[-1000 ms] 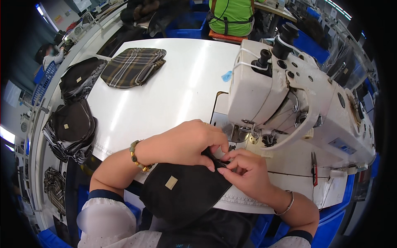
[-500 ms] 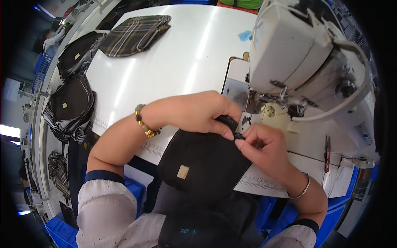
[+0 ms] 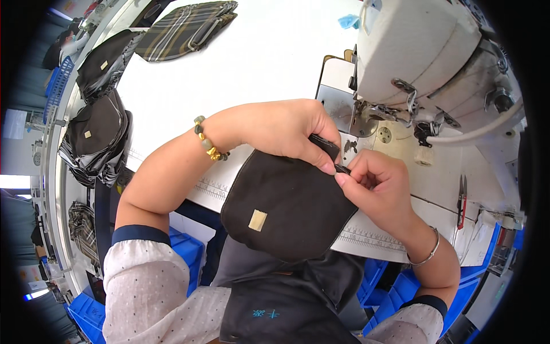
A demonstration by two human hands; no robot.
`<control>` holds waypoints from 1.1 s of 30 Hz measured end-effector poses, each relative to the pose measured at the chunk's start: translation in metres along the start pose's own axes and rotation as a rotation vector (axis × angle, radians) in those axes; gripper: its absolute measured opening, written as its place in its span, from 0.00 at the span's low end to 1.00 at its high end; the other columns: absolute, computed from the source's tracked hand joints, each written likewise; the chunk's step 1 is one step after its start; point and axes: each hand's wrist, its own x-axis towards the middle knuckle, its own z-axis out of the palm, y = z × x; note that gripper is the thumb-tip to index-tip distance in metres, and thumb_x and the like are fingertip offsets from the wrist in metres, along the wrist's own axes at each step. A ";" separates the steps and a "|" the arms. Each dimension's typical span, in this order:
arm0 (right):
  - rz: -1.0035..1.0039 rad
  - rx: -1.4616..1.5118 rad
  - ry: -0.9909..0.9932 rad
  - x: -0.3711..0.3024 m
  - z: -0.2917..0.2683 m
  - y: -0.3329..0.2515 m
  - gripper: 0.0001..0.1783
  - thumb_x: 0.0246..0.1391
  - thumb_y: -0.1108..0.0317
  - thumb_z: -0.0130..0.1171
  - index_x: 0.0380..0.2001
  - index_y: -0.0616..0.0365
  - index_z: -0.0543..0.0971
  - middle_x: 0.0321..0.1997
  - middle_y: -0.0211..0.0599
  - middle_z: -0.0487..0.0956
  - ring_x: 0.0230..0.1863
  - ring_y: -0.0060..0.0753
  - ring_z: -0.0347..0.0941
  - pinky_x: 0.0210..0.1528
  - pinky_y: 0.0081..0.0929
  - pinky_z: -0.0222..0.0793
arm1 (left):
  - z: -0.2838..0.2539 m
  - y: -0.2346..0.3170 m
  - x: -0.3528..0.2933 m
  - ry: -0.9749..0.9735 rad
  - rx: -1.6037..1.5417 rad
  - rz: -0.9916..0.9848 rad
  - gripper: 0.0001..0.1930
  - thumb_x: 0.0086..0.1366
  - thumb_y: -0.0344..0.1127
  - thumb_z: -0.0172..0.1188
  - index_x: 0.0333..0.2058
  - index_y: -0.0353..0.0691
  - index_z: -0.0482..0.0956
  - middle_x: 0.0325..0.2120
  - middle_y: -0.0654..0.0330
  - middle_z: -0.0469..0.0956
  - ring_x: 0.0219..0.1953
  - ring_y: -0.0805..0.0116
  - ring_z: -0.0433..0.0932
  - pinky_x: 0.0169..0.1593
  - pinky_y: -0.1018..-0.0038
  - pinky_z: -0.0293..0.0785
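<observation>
Both my hands pinch the far edge of a dark brown fabric piece (image 3: 289,206), which hangs over the front edge of the white sewing table (image 3: 275,69). A small cream patch (image 3: 258,220) sits on the fabric. My left hand (image 3: 292,129) grips a folded strip at that edge between thumb and fingers, its wrist bent over from the left. Close beside it, my right hand (image 3: 378,180) pinches the same edge with thumb and forefinger. Just beyond the hands stands the sewing machine (image 3: 418,57), its needle area (image 3: 366,114) apart from the fabric.
Folded plaid fabric (image 3: 186,31) lies at the far left of the table. Stacks of dark pieces (image 3: 97,135) rest along the left side. Red-handled thread snips (image 3: 462,203) lie at right. Blue bins (image 3: 395,298) stand below the table. A blue scrap (image 3: 348,22) lies near the machine.
The view has shifted, so the table and machine sit differently in it. Both hands keep their pinch on the fabric edge, and more of the fabric's lower end shows.
</observation>
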 end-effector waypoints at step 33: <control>-0.856 -1.048 0.027 0.003 -0.012 -0.004 0.11 0.45 0.71 0.65 0.36 0.53 0.84 0.17 0.26 0.66 0.16 0.24 0.65 0.16 0.24 0.57 | -0.024 0.000 0.009 -0.359 -0.048 -0.115 0.12 0.61 0.36 0.69 0.35 0.31 0.85 0.24 0.66 0.82 0.27 0.80 0.74 0.34 0.78 0.71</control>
